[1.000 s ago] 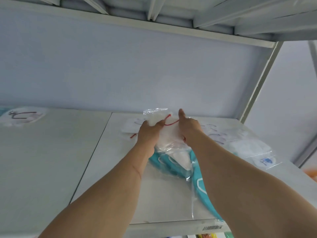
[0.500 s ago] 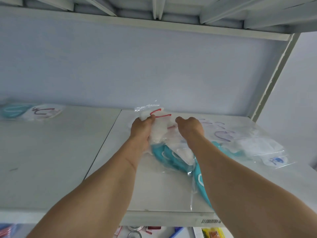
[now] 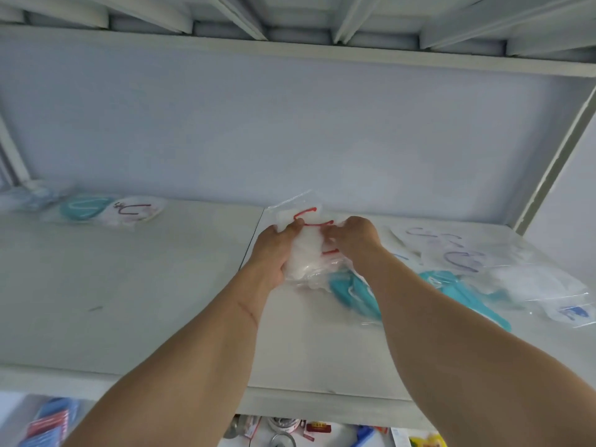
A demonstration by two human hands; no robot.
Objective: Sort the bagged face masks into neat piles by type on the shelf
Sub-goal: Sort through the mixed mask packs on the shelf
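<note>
Got both mitts on a clear plastic bag of white masks with red ear loops: left hand grips its side, right hand pinches the top. I'm mid-pickup, I reckon. Teal bagged masks sit just under my right wrist. Next it needs carrying to its matching pile.

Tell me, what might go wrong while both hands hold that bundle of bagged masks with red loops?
The bags look slippery: the left hand and right hand hold several bagged white masks with red loops at once, so one may slide from the grip. Lifting could drag the teal masks lying against them. The loose heap of clear bags at the right might get mixed in again.
</note>
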